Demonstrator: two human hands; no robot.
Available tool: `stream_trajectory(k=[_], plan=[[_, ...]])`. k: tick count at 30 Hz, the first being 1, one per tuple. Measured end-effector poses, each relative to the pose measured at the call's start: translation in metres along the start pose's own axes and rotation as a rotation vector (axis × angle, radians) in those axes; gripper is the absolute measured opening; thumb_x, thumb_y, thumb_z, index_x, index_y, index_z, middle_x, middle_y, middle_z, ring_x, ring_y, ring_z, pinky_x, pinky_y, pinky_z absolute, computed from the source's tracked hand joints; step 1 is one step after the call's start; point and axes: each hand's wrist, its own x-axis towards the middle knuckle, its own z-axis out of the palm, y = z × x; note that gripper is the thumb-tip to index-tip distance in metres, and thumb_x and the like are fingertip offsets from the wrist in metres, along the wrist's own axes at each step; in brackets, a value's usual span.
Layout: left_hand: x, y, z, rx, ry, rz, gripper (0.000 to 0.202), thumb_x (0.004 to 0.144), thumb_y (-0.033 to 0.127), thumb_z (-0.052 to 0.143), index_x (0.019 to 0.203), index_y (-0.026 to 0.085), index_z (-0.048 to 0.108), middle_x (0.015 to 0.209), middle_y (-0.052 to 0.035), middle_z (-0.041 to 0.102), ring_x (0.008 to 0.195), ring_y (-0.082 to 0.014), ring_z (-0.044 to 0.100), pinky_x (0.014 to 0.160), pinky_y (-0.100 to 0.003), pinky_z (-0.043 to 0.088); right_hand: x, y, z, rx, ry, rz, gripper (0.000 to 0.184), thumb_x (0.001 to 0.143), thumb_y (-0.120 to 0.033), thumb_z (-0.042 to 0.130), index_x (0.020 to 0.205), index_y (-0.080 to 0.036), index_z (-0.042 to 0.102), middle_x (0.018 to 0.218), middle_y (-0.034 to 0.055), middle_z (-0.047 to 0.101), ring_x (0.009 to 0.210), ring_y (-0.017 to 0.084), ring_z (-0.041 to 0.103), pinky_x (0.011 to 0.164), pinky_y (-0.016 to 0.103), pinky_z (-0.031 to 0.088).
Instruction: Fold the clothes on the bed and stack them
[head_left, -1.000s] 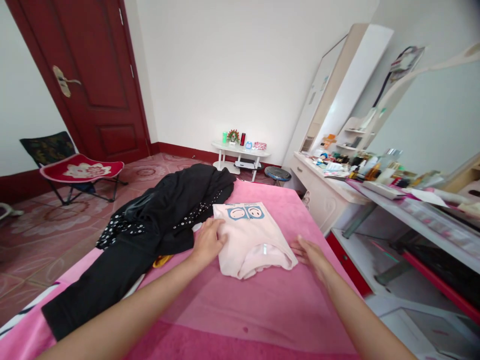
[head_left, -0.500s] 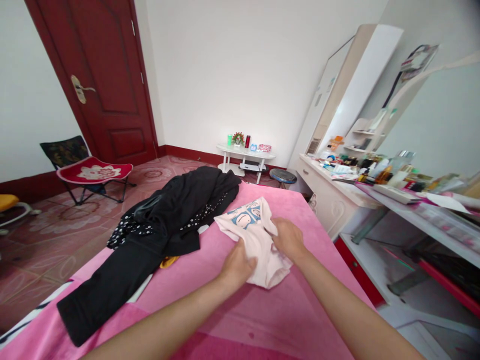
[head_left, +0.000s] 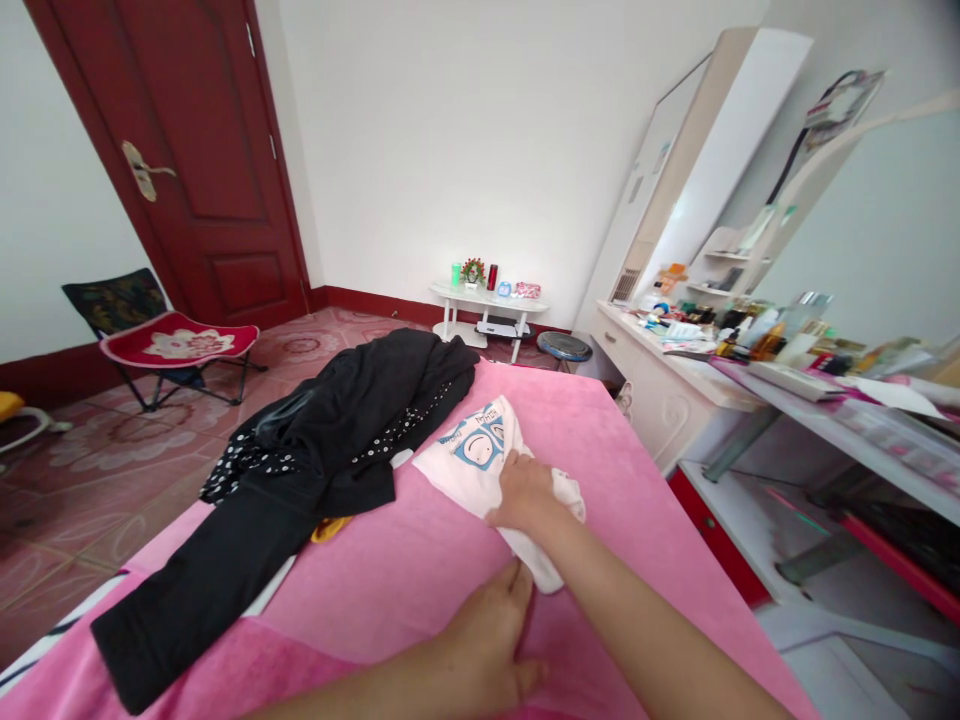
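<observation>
A small pale pink garment that looks like underpants [head_left: 450,478], with a blue-and-white cartoon print and lettering, lies partly bunched on the pink bed cover [head_left: 360,610]. My right hand [head_left: 525,492] reaches across its middle, fingers closed on the cloth. Below it, my left hand [head_left: 484,640] rests on the cover. Its fingertips touch the garment's lower edge and its thumb is spread apart. Part of the cloth is hidden under my right hand and wrist. To the left lies a heap of black clothing [head_left: 337,430] with a white-dotted part.
Something yellow [head_left: 330,528] pokes out under the black heap. A dressing table [head_left: 660,370] crowded with bottles stands on the right, next to a glass-topped desk [head_left: 847,420]. A low white table [head_left: 487,300], a round stool [head_left: 564,346] and a red folding chair [head_left: 180,340] are farther back.
My right hand has moved left over the garment's middle, folding cloth with it. My left hand has let go and dropped nearer to me, at the lower edge. The view has shifted slightly.
</observation>
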Motion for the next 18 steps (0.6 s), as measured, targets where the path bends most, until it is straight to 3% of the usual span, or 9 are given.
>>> stream_trajectory(k=[3,5,8,11,14,18], plan=[[0.006,-0.009,-0.004,-0.032,0.000,0.004,0.044,0.070,0.019,0.059,0.114,0.022,0.063,0.110,-0.0030,0.066,0.100,-0.0222,0.061,0.092,-0.030,0.046,0.010,0.013,0.005,0.001,0.073,0.009,0.064,0.059,-0.029,0.069,0.116,-0.008,0.052,0.106,0.0235,0.060,0.096,0.033,0.059,0.081,0.042,0.043],[0.018,-0.022,-0.013,-0.083,0.093,-0.034,0.027,0.077,0.016,0.048,0.092,0.021,0.070,0.089,-0.0004,0.071,0.083,-0.0176,0.065,0.081,-0.027,0.050,0.015,0.035,0.007,0.079,0.111,0.029,0.053,0.063,-0.025,0.063,0.114,-0.011,0.054,0.101,0.0189,0.064,0.093,0.031,0.061,0.079,0.039,0.044],[0.046,-0.047,-0.039,-0.037,0.371,-0.063,0.027,0.080,0.014,0.044,0.089,0.019,0.068,0.091,-0.0011,0.071,0.087,-0.0165,0.064,0.083,-0.026,0.049,0.022,0.079,0.013,0.377,0.177,0.123,0.046,0.062,-0.030,0.063,0.106,-0.015,0.060,0.092,0.0114,0.069,0.087,0.028,0.064,0.075,0.035,0.046],[0.080,-0.070,-0.071,0.225,0.565,-0.106,0.031,0.079,0.010,0.044,0.101,0.019,0.065,0.107,-0.0036,0.066,0.103,-0.0168,0.058,0.096,-0.028,0.042,0.022,0.117,0.030,0.867,0.260,0.258,0.038,0.062,-0.031,0.060,0.095,-0.014,0.063,0.085,0.0062,0.069,0.077,0.023,0.065,0.064,0.029,0.048],[0.118,-0.088,-0.091,0.499,0.515,-0.165,0.043,0.079,0.017,0.051,0.121,0.017,0.056,0.127,-0.0091,0.055,0.121,-0.0216,0.046,0.105,-0.033,0.032,0.018,0.134,0.049,1.301,0.339,0.398,0.039,0.065,-0.032,0.056,0.098,-0.011,0.061,0.074,0.0046,0.068,0.062,0.020,0.064,0.053,0.027,0.048],[0.161,-0.110,-0.093,0.660,0.344,-0.240,0.065,0.080,0.044,0.055,0.137,0.017,0.041,0.148,-0.0154,0.030,0.137,-0.0330,0.021,0.110,-0.049,0.015,0.012,0.136,0.059,1.490,0.368,0.468,0.044,0.065,-0.033,0.059,0.104,-0.011,0.058,0.072,0.0046,0.068,0.059,0.019,0.063,0.053,0.027,0.050]])
